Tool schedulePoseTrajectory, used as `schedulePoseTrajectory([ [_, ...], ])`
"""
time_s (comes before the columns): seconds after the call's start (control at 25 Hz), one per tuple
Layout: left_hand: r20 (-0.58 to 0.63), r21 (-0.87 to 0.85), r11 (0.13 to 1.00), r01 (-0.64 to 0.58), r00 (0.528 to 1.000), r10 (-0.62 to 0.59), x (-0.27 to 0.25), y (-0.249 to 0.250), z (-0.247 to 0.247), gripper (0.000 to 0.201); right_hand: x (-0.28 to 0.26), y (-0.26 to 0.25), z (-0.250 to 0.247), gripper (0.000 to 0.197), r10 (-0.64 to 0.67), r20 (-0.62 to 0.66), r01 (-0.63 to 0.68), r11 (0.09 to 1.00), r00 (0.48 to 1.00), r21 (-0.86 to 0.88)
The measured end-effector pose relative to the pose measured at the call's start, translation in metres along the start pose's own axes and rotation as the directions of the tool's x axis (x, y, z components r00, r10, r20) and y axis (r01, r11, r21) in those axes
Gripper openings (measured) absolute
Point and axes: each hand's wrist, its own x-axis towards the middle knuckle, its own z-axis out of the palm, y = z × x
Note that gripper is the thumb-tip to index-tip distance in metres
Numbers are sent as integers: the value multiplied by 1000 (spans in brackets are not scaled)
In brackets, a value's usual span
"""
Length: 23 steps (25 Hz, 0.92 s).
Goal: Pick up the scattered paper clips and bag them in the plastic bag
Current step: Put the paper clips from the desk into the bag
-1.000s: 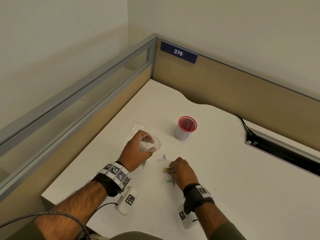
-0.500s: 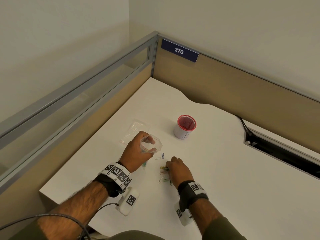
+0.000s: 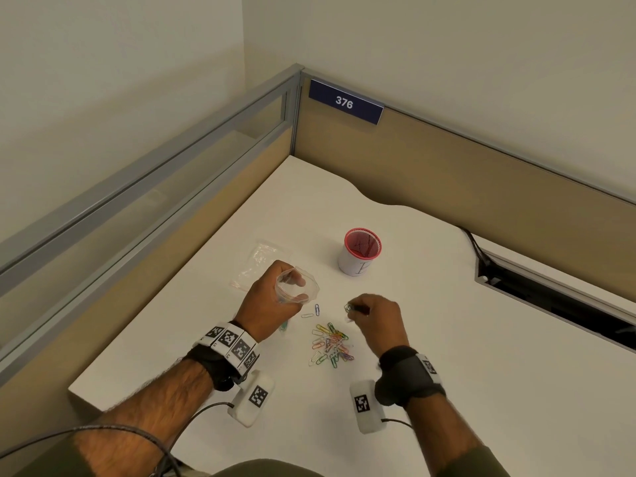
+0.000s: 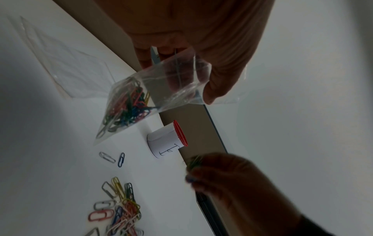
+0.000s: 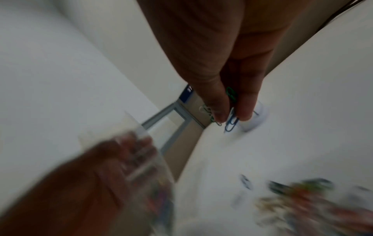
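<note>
White and bare but for a few things, the corner counter (image 3: 447,339) sits inside beige partition walls, and the landmark on it is the white paper-wrapped cup with a red rim (image 3: 361,251). Nearer the person than that cup and to its left, the left hand (image 3: 272,304) holds up a small clear plastic bag (image 4: 141,102), fingers curled round its mouth so that it gapes open; a bunch of coloured clips already sits in the bag's low corner. Nearer than the cup and a little to its right, the right hand (image 3: 375,318) is raised off the counter, thumb and fingers pinching a few clips, among them a blue one (image 5: 232,123) and a green one (image 5: 231,94). The main heap of mixed-colour wire paper clips (image 3: 330,344) lies on the counter nearer the person than the cup, between the two hands, with a blue clip (image 3: 317,309) and a white clip (image 3: 307,315) lying apart, on the cup's side of the heap. A second flat clear bag (image 3: 258,266) lies left of the cup.

The clips look light, stiff and smooth; they probably tangle and slide flat, so small bunches pinched from above should suit. The bag is limp film and is best held at its rim
</note>
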Motion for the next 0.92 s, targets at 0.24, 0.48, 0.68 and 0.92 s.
schedulePoseTrajectory([
  [0.24,28,13,1000,-4,1000,3,1,3,9,37,-6,-84,-40,15,-204,-136,231,947,969,224],
  [0.48,48,-36,999,-15,999,17,0,13,11,41,-8,-115,-20,14,-346,68,349,937,936,-32],
  [0.68,36,-25,998,-58,998,59,2,13,8,38,-10,-113,-31,14,-361,-109,371,923,926,100],
  [0.92,5,-34,998,-43,999,43,4,5,-4,37,19,-40,-25,16,-127,-105,116,987,986,-109],
])
